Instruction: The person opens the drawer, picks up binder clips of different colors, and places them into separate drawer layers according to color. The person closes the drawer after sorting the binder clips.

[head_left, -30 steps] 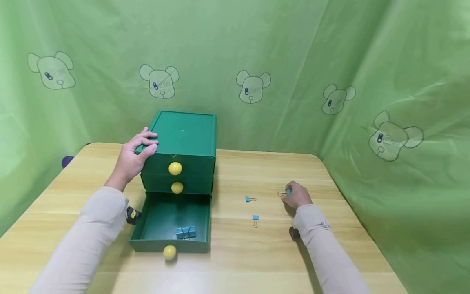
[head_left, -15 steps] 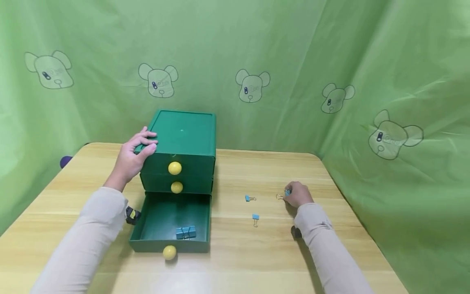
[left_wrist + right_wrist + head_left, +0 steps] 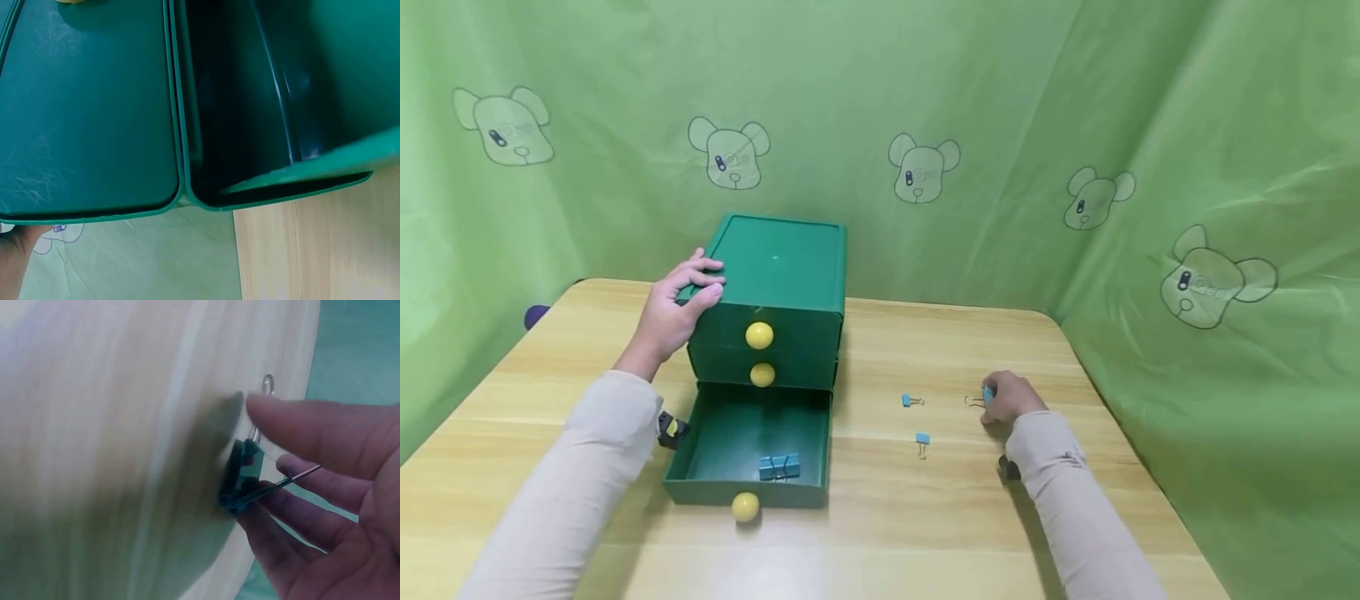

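Observation:
A green drawer cabinet [image 3: 778,262] with yellow round knobs stands left of centre. My left hand [image 3: 673,308] rests on its upper left edge, fingers spread over the top. The bottom drawer [image 3: 722,442] is pulled out and holds larger blue binder clips [image 3: 780,467] near its front. Close over the table at the right, my right hand [image 3: 1013,397] pinches a small blue binder clip [image 3: 240,475] between thumb and fingers, its wire handles spread apart. Two more small clips lie left of this hand: one binder clip [image 3: 907,401] farther back, another binder clip [image 3: 922,439] closer.
The wooden table [image 3: 895,517] carries everything. A green curtain [image 3: 985,100] with bear-head drawings hangs behind and to the right. The two upper drawers with their knobs [image 3: 759,336] are pushed in. Something purple [image 3: 536,316] shows beyond the table's left edge.
The small clip has turned a little in my right fingers, and this hand has shifted slightly. My left hand keeps its place on the cabinet. The head view has tilted slightly.

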